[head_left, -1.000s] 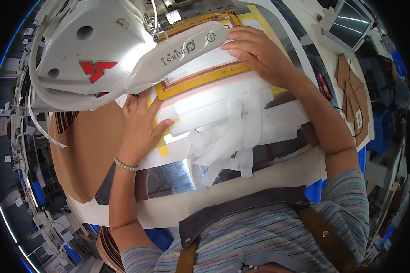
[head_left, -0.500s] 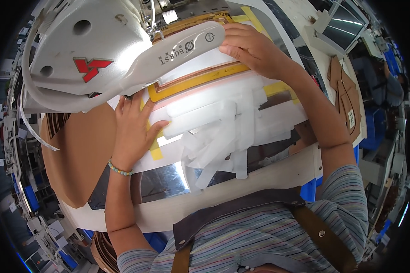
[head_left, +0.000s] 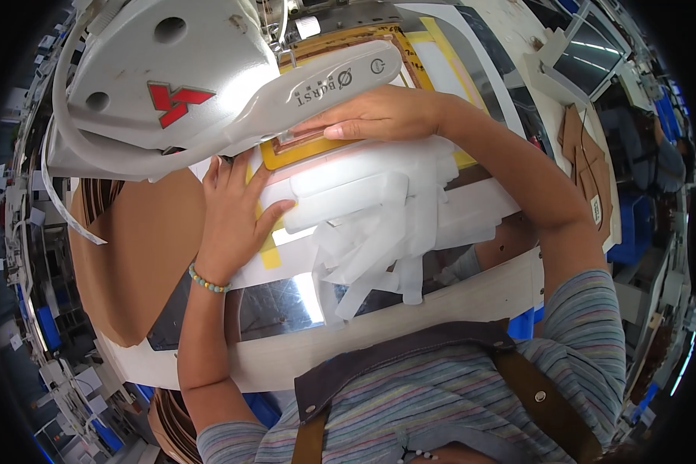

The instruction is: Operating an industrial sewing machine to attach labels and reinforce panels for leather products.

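My left hand (head_left: 236, 213) lies flat with fingers spread at the left corner of a yellow-edged template frame (head_left: 301, 157), its fingertips near the underside of a white sewing machine head (head_left: 162, 85). A beaded bracelet (head_left: 209, 282) is on that wrist. My right hand (head_left: 383, 114) is open and stretched leftward across the frame. Its fingertips are partly hidden beneath the grey lamp arm (head_left: 332, 81). Just in front of the frame lies a loose pile of translucent white strips (head_left: 387, 209), touched by neither set of fingers.
Large brown sheets (head_left: 143, 255) lie on the left of the table. Brown cut pieces (head_left: 584, 174) rest at the right edge, below a dark screen (head_left: 584, 50). A shiny dark plate (head_left: 274, 305) runs along the front, beside the pale table edge (head_left: 379, 336).
My right hand has moved left and toward me, from the lamp arm's end to the frame beneath it. The view has shifted slightly; my left hand stays by the frame.
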Tool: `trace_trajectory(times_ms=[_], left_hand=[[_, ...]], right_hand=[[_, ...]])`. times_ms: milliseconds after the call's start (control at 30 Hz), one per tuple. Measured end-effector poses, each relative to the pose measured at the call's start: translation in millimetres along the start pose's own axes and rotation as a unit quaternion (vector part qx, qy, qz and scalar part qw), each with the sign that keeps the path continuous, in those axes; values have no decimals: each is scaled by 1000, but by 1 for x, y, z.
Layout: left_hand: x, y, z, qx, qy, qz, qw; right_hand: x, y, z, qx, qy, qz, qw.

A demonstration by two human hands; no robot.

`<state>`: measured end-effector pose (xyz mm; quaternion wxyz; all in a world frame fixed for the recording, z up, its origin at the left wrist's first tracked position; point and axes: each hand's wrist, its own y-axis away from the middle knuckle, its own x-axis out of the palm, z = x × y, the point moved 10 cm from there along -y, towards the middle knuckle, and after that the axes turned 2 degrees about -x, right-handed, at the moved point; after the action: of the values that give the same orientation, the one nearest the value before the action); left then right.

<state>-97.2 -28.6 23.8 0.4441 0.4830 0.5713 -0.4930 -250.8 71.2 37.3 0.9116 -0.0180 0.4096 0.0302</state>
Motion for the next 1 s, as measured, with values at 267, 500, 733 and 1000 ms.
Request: trace_trajectory(times_ms=[267,500,733,1000], left_hand=[[1,0,2,-2,-13,-10,1000],[-54,47,22,-24,-16,-39,999],[-95,178,95,-254,-164,38,953],[-80,246,120,-337,-206,-15,919]], right_hand=[[-20,32,-28,74,22,-18,997],[-63,66,1,53,144,-174,973],[16,22,98,-187,223,-131,948],[127,-92,149,-250,396,-86,880]])
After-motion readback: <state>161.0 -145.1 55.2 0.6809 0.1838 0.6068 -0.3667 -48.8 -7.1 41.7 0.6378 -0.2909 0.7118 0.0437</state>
